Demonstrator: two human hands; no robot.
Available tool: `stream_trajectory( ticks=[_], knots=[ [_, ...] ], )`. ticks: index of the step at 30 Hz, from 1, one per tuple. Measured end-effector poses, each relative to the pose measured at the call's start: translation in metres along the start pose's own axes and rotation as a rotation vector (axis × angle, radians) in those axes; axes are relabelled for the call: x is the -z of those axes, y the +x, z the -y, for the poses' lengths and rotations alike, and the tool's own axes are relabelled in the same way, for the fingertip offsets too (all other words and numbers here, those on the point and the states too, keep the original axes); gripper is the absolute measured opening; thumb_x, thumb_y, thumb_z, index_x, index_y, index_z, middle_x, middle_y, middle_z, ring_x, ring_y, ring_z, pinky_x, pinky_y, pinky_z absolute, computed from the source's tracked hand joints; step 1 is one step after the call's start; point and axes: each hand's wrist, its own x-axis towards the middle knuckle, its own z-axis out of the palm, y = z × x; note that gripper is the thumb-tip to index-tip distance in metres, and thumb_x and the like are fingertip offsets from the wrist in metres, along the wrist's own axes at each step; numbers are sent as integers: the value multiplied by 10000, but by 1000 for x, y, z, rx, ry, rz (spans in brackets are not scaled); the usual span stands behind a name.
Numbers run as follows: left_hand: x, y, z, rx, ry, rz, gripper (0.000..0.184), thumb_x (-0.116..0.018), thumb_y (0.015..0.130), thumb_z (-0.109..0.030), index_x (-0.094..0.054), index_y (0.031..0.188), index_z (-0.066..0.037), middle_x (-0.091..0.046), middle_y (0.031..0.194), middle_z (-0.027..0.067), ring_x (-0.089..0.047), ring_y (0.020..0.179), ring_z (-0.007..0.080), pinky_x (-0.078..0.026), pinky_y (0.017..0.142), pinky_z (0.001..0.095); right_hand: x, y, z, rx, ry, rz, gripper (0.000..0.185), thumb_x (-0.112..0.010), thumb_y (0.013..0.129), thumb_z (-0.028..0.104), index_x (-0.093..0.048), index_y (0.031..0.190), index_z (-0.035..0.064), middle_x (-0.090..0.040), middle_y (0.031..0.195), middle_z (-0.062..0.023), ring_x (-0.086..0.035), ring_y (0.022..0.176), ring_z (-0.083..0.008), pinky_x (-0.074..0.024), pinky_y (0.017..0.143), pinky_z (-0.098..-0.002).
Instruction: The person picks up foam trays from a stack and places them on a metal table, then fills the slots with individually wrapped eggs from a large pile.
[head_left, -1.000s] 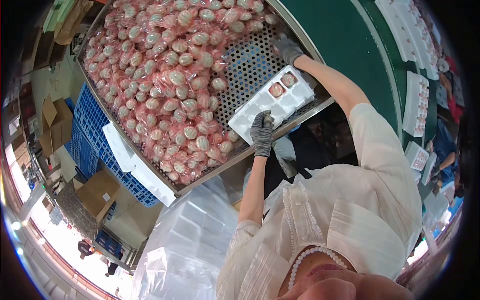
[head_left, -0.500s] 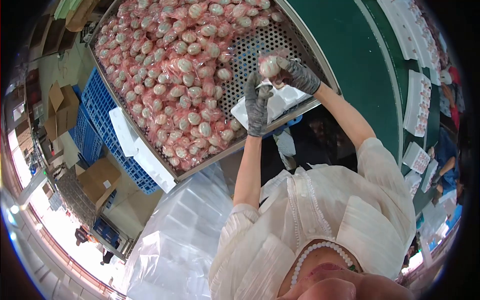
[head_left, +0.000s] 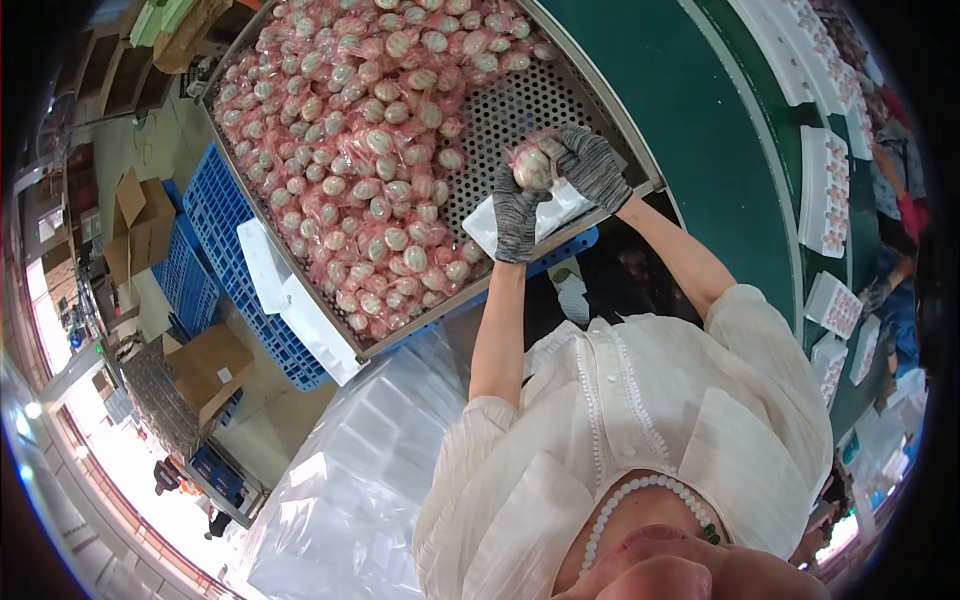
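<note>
A plastic-wrapped egg [head_left: 531, 166] with red print on its wrapper is between my two hands. My left hand [head_left: 515, 222], in a grey striped glove, has its fingers closed against the egg's lower left side. On the other side, my gloved right hand [head_left: 594, 168] bends its fingers around the egg and wrapper, with some fingertips hidden. Below the hands lies a white foam tray [head_left: 481, 228], partly covered by them. It rests at the near edge of a perforated metal bin [head_left: 490, 108], where a big heap of similar wrapped eggs [head_left: 375, 190] fills the left part.
Along the right runs a green conveyor belt [head_left: 690, 125], with filled white trays [head_left: 824, 190] beyond it. Another person's arm [head_left: 890, 178] shows at far right. Blue plastic crates [head_left: 222, 225], cardboard boxes [head_left: 145, 235] and a plastic-covered stack [head_left: 365, 460] stand to the left and near side.
My left fingers have closed in on the wrapped egg, which sits slightly lower between my hands. My right hand has turned further over it. The whole view has shifted a little.
</note>
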Motion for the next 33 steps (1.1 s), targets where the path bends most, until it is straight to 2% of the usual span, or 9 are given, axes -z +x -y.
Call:
stream_trajectory(
  ticks=[2,9,15,19,21,25,27,31,33],
  knots=[
    [5,3,0,83,-72,55,422,-602,742,-337,-464,1027,-58,-529,859,50,-522,703,134,-436,544,248,13,6,31,-471,474,151,254,-500,817,252,-594,910,36,-614,759,-97,-571,683,-184,-443,637,-291],
    [-7,2,-9,286,-800,-61,420,-592,747,-358,-478,1030,-69,-538,940,78,-538,779,194,-474,589,289,9,22,20,-614,618,202,287,-533,806,317,-597,859,43,-563,643,-38,-529,575,-98,-441,507,-226],
    [4,4,-6,301,-943,5,396,-557,766,-365,-484,1013,-63,-536,947,99,-540,793,221,-486,631,315,5,20,11,-517,457,262,364,-420,846,380,-579,913,59,-581,719,-13,-516,538,-73,-432,456,-203],
    [16,7,-1,328,-1110,37,383,-542,775,-363,-488,1006,-62,-535,955,110,-539,796,221,-472,668,330,-3,11,18,-419,895,202,320,-431,849,289,-526,1051,60,-602,858,-47,-567,650,-133,-461,549,-224],
    [15,7,-7,311,-1155,-14,376,-536,781,-358,-488,1008,-62,-534,958,113,-540,801,222,-466,677,333,-23,3,14,49,385,27,319,-520,797,252,-521,1051,59,-584,915,-60,-555,781,-147,-449,662,-262],
    [10,5,-15,40,-646,119,367,-521,804,-288,-450,1068,-43,-514,1003,72,-490,918,192,-410,808,308,-44,-8,23,-316,521,34,304,-569,756,228,-547,1008,59,-575,907,-93,-553,812,-226,-430,687,-301],
    [33,-5,-4,-66,174,78,319,-521,809,-188,-444,1076,-32,-472,1080,48,-444,996,169,-387,842,284,-37,-4,30,185,-360,-116,261,-521,799,264,-583,943,56,-597,842,-103,-562,778,-218,-430,668,-295],
    [60,0,17,-278,378,-114,523,-639,720,-110,-383,1171,-45,-459,1005,13,-441,896,127,-415,766,247,-45,11,26,-273,172,109,241,-510,762,261,-594,891,76,-597,835,-125,-566,758,-267,-442,644,-329],
    [49,2,-12,-325,239,-129,551,-664,656,-26,-399,1139,-25,-488,982,43,-471,880,136,-412,771,251,-48,14,23,138,-73,150,282,-479,783,315,-589,807,56,-579,691,-134,-555,661,-275,-424,587,-354]
  ],
)
